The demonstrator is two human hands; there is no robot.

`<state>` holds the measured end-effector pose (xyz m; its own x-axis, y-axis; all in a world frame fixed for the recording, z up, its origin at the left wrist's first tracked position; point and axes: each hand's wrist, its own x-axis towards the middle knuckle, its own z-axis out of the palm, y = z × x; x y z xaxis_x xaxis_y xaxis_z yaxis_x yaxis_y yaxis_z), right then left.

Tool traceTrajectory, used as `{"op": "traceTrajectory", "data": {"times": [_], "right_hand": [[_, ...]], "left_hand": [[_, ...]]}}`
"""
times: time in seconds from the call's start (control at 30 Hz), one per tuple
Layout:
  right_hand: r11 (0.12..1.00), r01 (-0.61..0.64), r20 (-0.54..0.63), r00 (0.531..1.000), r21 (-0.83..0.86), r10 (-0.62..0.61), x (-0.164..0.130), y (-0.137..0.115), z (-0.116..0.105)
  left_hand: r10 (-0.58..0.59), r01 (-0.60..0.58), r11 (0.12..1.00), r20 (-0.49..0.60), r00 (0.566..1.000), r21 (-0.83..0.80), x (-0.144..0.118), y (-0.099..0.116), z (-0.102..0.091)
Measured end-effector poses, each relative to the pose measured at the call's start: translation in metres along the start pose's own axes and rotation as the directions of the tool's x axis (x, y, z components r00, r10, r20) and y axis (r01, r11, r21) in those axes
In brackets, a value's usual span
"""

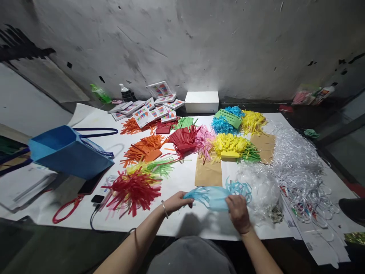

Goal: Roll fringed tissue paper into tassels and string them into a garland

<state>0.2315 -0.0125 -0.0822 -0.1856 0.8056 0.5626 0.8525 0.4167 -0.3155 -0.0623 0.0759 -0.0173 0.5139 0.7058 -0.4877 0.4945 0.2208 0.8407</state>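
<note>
A light blue strip of fringed tissue paper (212, 198) is stretched between my two hands above the front of the table. My left hand (178, 203), with a bangle at the wrist, pinches its left end. Around its right end the fingers of my right hand (238, 214) are closed, and loose curled fringe spills out past them. Just behind lies a brown paper piece (208, 174). To the left is a bunch of red fringed paper (134, 192); to the right sits a clear plastic bag (258, 186).
Orange fringe (145, 147), dark red fringe (184, 139) and yellow fringe (230, 144) lie mid-table. A blue bag (71, 152) stands left. A white box (201, 102) and printed packs (143, 116) line the back. Silvery strands (296, 160) are heaped right.
</note>
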Motion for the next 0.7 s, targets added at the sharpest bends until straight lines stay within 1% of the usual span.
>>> {"op": "traceTrajectory", "data": {"times": [0.07,0.1,0.13,0.17,0.2,0.23,0.27,0.3,0.33,0.37,0.4,0.43,0.47,0.53,0.6,0.63,0.7], "right_hand": [[0.998,0.048,0.131,0.990,0.038,-0.052,-0.014,-0.020,0.025],[0.998,0.051,0.161,0.985,0.048,-0.058,-0.021,-0.030,0.038],[0.998,0.045,0.178,0.983,0.053,-0.054,-0.026,-0.040,0.050],[0.998,0.038,0.185,0.982,0.056,-0.048,-0.030,-0.048,0.060],[0.998,0.028,0.186,0.982,0.057,-0.038,-0.033,-0.055,0.067],[0.998,0.019,0.192,0.981,0.059,-0.030,-0.036,-0.060,0.072],[0.998,0.013,0.200,0.980,0.062,-0.025,-0.037,-0.064,0.075],[0.998,0.006,0.211,0.977,0.066,-0.020,-0.038,-0.066,0.076],[0.997,0.002,0.225,0.974,0.072,-0.018,-0.038,-0.067,0.076],[0.997,-0.001,0.239,0.971,0.081,-0.018,-0.038,-0.067,0.075],[0.996,-0.002,0.250,0.968,0.091,-0.021,-0.037,-0.066,0.073],[0.995,-0.001,0.257,0.966,0.102,-0.026,-0.037,-0.065,0.072],[0.994,-0.002,0.261,0.965,0.113,-0.028,-0.037,-0.064,0.071],[0.991,-0.016,0.267,0.964,0.132,-0.020,-0.036,-0.062,0.068],[0.988,-0.073,0.284,0.958,0.139,0.030,-0.034,-0.060,0.064],[0.984,-0.125,0.299,0.951,0.130,0.081,-0.033,-0.059,0.062],[0.967,-0.238,0.323,0.925,0.090,0.198,-0.028,-0.056,0.059]], "left_hand": [[-0.053,0.076,0.975,-0.114,0.992,0.208,-0.006,-0.014,-0.016],[-0.068,0.116,0.954,-0.175,0.982,0.278,-0.011,-0.022,-0.022],[-0.065,0.150,0.936,-0.260,0.963,0.319,-0.016,-0.029,-0.025],[-0.035,0.166,0.921,-0.349,0.936,0.353,-0.022,-0.037,-0.026],[0.031,0.158,0.902,-0.425,0.905,0.402,-0.027,-0.044,-0.023],[0.131,0.124,0.871,-0.468,0.874,0.475,-0.031,-0.050,-0.016],[0.250,0.060,0.825,-0.460,0.852,0.561,-0.033,-0.056,-0.007],[0.364,-0.032,0.766,-0.393,0.844,0.642,-0.034,-0.062,0.005],[0.450,-0.143,0.703,-0.279,0.848,0.697,-0.032,-0.067,0.019],[0.493,-0.254,0.656,-0.148,0.857,0.711,-0.029,-0.072,0.033],[0.507,-0.337,0.627,-0.039,0.861,0.702,-0.023,-0.076,0.046],[0.503,-0.381,0.618,0.026,0.864,0.688,-0.017,-0.080,0.058],[0.493,-0.393,0.625,0.050,0.869,0.675,-0.011,-0.083,0.067],[0.473,-0.378,0.661,0.031,0.881,0.648,0.001,-0.085,0.077],[0.430,-0.336,0.721,-0.011,0.903,0.605,0.009,-0.084,0.077],[0.382,-0.296,0.761,-0.031,0.924,0.578,0.012,-0.082,0.074],[0.251,-0.170,0.831,-0.084,0.964,0.530,0.016,-0.077,0.068]]}}
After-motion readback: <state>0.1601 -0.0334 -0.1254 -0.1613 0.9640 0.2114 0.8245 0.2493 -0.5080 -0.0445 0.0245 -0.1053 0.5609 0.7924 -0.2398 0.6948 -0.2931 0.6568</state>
